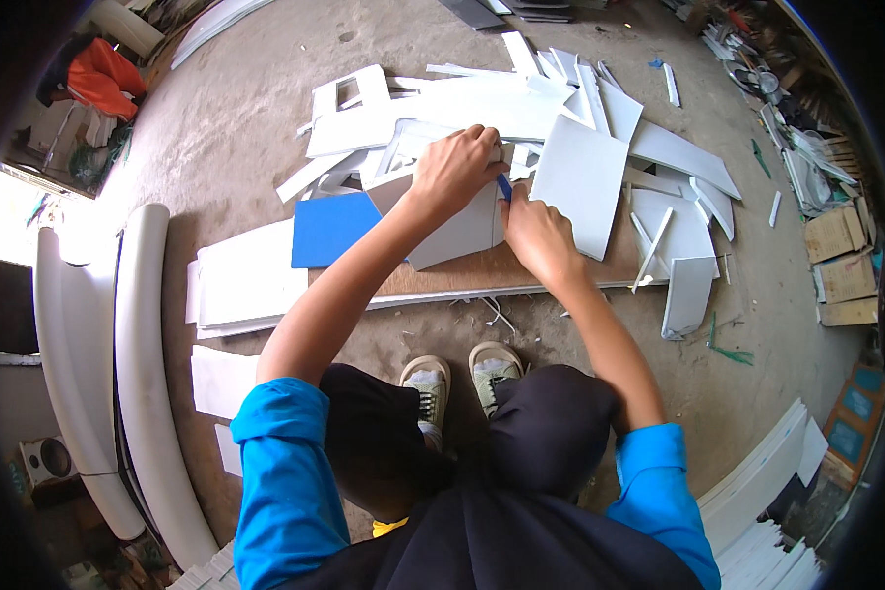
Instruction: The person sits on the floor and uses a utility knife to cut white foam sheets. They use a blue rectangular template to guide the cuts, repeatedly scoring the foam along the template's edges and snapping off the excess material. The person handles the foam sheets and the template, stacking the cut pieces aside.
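My right hand [541,236] is closed around a slim blue tool [504,186], which looks like a knife handle; its working end is hidden. Just up and left of it, my left hand [452,175] has its fingers curled at the edge of the sheets, and what they grip cannot be made out. Under both hands lies a light grey panel [459,234], with a flat blue panel [330,233] to its left. These rest on a brown wooden board [442,279]. A white rectangular panel [578,187] leans close to the right hand.
Beyond my hands spreads a heap of white offcuts [492,103]. White sheets [251,275] are stacked at the left. Long white rolls [147,374] stand farther left. Cardboard boxes [836,246] and clutter line the right side. Thin scraps [500,313] lie before my shoes.
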{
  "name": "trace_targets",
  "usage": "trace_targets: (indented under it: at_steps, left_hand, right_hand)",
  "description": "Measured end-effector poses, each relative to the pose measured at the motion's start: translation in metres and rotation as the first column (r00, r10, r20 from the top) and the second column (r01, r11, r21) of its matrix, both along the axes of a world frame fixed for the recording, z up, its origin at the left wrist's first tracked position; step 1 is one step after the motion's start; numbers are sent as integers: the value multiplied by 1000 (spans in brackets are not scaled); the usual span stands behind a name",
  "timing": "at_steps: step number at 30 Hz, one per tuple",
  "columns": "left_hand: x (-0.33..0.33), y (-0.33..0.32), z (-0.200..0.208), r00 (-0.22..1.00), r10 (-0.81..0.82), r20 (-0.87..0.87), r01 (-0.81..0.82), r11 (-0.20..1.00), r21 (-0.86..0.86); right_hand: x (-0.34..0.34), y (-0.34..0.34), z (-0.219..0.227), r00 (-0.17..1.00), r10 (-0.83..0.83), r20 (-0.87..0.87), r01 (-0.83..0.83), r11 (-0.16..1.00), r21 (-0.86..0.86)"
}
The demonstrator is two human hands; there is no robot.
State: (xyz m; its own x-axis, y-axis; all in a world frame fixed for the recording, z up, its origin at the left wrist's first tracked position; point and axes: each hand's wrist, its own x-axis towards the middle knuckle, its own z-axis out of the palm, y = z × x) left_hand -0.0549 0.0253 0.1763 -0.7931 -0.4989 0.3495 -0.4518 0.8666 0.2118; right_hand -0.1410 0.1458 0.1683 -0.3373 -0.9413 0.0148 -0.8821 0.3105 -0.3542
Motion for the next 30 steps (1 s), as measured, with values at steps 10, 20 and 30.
trace_targets:
  at_steps: [10, 20, 30]
  left_hand:
    - [-1, -5, 0, 1000, 11, -5, -11, 1000, -24]
    - [-1, -6, 3, 996, 79, 36, -79, 997, -10]
    - [-3, -5, 7, 993, 101, 58, -100, 995, -13]
  right_hand:
    - [-12, -13, -2, 994, 59, 94, -72, 988, 133]
    - [-3, 7, 1, 999, -1, 54, -4, 995, 100]
    - [-19, 4, 8, 965, 3, 261, -56, 979, 195]
